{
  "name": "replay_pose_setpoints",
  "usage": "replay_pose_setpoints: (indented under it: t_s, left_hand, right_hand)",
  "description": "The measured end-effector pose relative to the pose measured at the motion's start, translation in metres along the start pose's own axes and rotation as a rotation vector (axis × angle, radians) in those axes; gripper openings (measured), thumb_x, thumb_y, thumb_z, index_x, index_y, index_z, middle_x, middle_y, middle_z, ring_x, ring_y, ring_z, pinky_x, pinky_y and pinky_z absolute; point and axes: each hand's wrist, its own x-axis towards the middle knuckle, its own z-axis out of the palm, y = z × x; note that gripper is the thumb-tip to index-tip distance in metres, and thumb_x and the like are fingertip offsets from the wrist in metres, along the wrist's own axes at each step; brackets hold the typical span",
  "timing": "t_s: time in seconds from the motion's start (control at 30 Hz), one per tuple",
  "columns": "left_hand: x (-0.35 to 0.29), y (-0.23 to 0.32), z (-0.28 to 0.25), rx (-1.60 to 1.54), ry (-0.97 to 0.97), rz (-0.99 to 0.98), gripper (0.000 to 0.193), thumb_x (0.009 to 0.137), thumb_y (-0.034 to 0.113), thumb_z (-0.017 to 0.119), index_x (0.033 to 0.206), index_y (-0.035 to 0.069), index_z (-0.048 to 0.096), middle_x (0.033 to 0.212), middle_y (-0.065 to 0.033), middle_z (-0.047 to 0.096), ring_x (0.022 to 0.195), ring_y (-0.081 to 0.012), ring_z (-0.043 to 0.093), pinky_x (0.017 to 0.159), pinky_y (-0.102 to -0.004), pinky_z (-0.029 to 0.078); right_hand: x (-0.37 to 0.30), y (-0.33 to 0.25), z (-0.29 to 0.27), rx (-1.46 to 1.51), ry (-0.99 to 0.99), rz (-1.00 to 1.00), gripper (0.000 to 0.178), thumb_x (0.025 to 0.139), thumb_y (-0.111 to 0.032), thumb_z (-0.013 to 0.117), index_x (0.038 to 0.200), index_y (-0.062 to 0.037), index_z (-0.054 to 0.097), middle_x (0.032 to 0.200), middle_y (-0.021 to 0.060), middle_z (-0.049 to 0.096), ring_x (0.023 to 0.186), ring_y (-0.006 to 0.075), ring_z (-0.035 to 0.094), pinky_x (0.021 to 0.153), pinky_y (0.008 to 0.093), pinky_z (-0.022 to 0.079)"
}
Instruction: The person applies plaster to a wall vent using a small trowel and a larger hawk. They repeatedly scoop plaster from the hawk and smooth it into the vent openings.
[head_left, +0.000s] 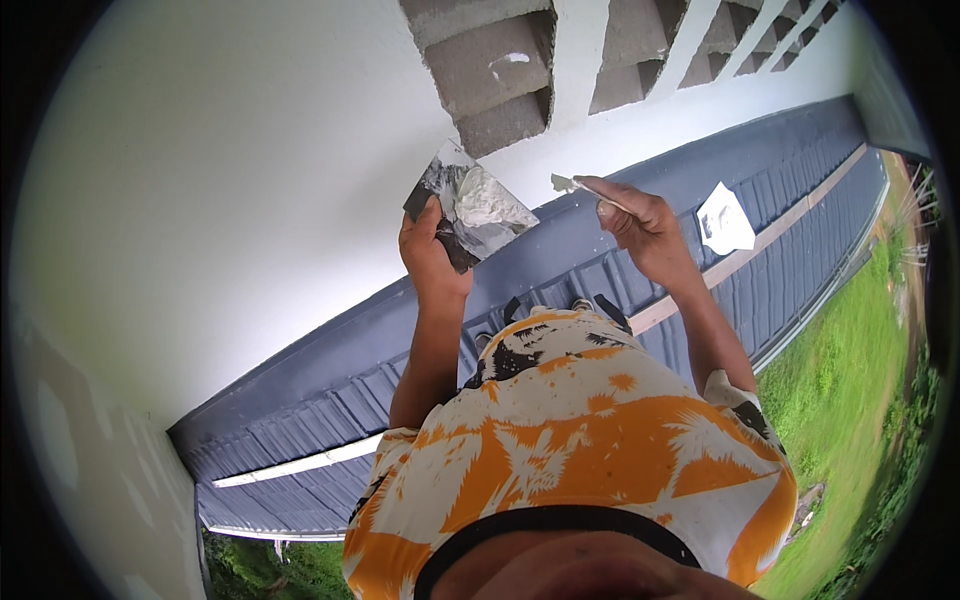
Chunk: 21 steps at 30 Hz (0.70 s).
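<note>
Head view: the plate point(440, 181), a flat dark piece w/ white smears, serves as carrier here. On it sits a thick heap of white paste point(490, 200), piled mostly toward the plate's R side & spread thin elsewhere. Plate is up in front of the white wall point(250, 180), its R corner seen over the dark grey roof edge. Farther R, a white sheet point(727, 222) w/ grey marks lies on the ribbed roof point(290, 415), just beside a wooden batten point(775, 232); can't tell if it's a flat piece or an opened bag.

Hands are well apart, each w/ its own item. L hand point(432, 255) is clamped on the plate's lower L side, thumb on the upper face, other fingers mostly hidden underneath; L forearm rises nearly straight up from the sleeve. R hand point(648, 225) is curled round a thin scraper point(566, 184), index finger stretched along it, other fingers tucked in; tip points L toward the plate, apart from it, & looks coated w/ pale stuff. R forearm slants up & L from the lower R, wrist a bit bent.

Above the hands, the wall has a row of recessed openings point(500, 65), grey & rough inside; the nearest has a white dab on its inner face. Green grass point(835, 370) is below the roof, far R.
</note>
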Motion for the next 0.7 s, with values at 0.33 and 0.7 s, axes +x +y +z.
replay_pose_setpoints:
  t_s: [0.33,0.7]
  left_hand:
    - [-0.01,-0.002,0.019,-0.107,-0.007,0.052,0.025,0.098,0.01,0.052,0.121,-0.001,0.055,0.114,-0.01,0.064,0.1,-0.0232,0.065,0.088,-0.0384,0.053]
    - [-0.013,-0.009,0.01,0.561,-0.345,0.821,0.017,0.097,0.011,0.056,0.106,-0.004,0.055,0.102,-0.0096,0.059,0.09,-0.0132,0.052,0.082,-0.0264,0.041]
  right_hand:
    - [-0.022,0.013,0.006,-0.321,0.081,0.216,0.023,0.097,-0.008,0.048,0.115,-0.0005,0.061,0.06,0.0064,0.056,0.053,0.0114,0.057,0.048,0.0285,0.046]
    - [-0.001,-0.059,0.015,0.719,0.129,0.725,0.021,0.09,-0.014,0.047,0.099,0.0023,0.057,0.057,0.0038,0.049,0.037,0.0062,0.032,0.035,0.0199,0.026]
